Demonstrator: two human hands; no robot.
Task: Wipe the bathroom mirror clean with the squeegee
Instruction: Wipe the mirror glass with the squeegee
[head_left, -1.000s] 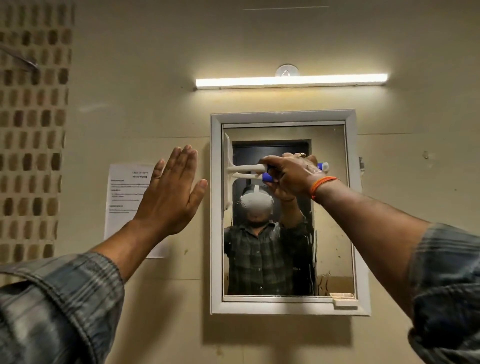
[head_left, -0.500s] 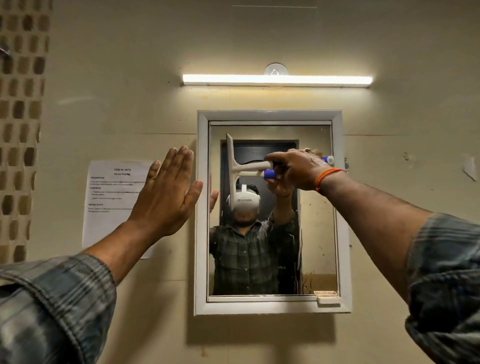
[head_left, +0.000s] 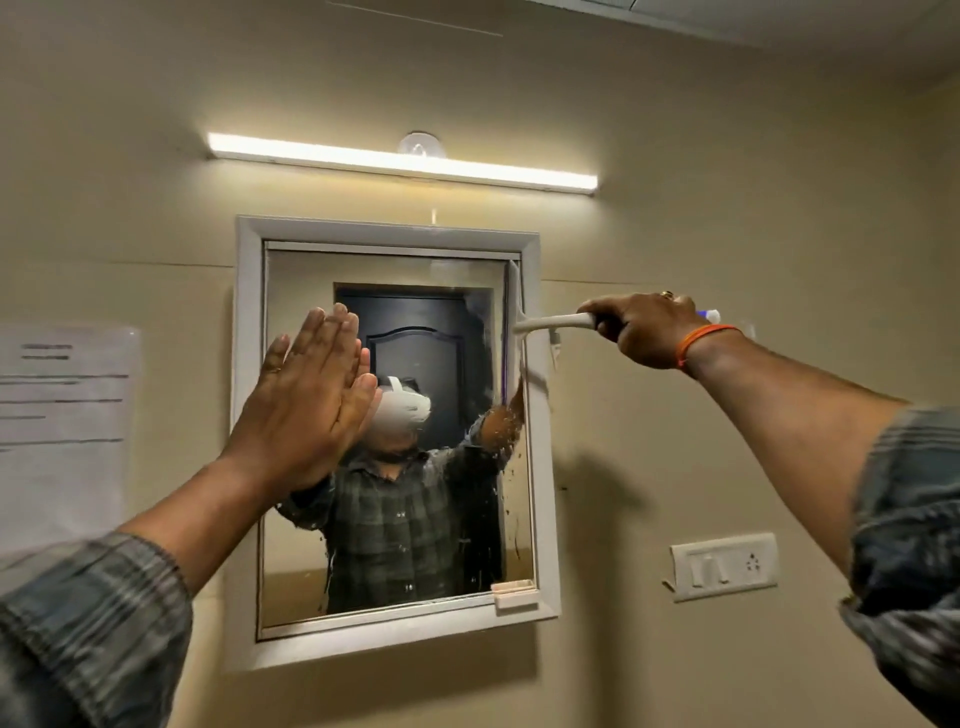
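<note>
Beige wall (head_left: 727, 130) bearing framed mirror (head_left: 311, 597); right hand (head_left: 641, 327) gripping squeegee (head_left: 550, 322) at mirror's right edge; left hand (head_left: 306, 410) lying flat, open, against its left.

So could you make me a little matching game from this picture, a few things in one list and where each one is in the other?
Things:
1. white plastic squeegee
2. long glowing tube light
3. white wall switch plate
4. printed paper notice

Places:
A. on the wall left of the white-framed mirror
B. at the mirror's right edge, held by the right hand
C. above the mirror
D. right of the mirror, low down

Pairs: 1-B, 2-C, 3-D, 4-A
</note>
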